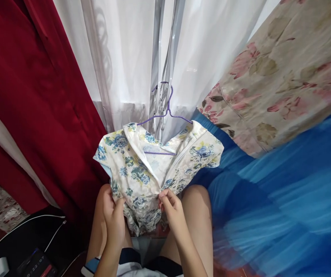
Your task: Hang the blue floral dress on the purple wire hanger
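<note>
A dark red curtain (29, 96) fills the left side from the far top down to the near floor. On the right, a wide spread of blue gauzy fabric (283, 184) runs from the middle of the scene to the near right corner. Between them, at the far centre, hangs a white sheer curtain (125, 57). A pale cloth with pink flowers (292, 69) lies at the far right, above the blue fabric.

In the middle hangs a cream blouse with blue flowers (136, 169), its collar open and its short sleeves spread to either side. Its lower part drops toward the person's bare knees. The left hand (112, 215) is closed on the blouse's left front edge, with fabric gathered under the thumb. The right hand (173, 209) pinches the front opening at the centre with thumb and fingertips. The two hands are near each other, with folds of the blouse between them.

The blouse's shoulders sit on a purple wire hanger (168, 111), whose hook rises in front of the white curtain. At the near left corner, a phone (35, 265) lies on a dark surface with a white cable (54, 234) beside it.
</note>
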Demonstrator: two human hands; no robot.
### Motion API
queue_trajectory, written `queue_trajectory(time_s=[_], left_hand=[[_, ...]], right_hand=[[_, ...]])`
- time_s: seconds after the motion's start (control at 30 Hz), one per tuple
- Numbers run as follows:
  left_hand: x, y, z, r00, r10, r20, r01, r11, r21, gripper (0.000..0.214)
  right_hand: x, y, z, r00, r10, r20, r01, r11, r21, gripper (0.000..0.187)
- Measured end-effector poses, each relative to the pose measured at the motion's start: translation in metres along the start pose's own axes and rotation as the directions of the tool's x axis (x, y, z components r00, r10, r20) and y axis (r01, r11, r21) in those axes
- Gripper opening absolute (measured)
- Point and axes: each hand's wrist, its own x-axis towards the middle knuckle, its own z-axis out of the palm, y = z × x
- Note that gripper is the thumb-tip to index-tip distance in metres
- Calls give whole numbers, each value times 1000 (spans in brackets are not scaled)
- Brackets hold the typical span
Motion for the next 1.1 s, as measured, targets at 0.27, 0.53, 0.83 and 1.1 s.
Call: queue_trajectory(time_s=[0.27,0.53,0.83,1.1], left_hand=[[-40,-42,30,804,271,529,-451,857,247,31],[-37,-41,48,710,279,647,-516,831,209,15],[-20,-49,44,671,196,715,-532,799,280,15],[7,-38,43,685,191,703,-500,825,264,10]], right_hand=[[-13,-9,-4,993,43,106,-43,999,-3,31],[-5,-37,-12,1000,23,-11,-20,981,191,35],[91,-155,0,969,-242,-44,244,923,297,21],[90,-158,12,942,-326,-84,336,897,287,17]])
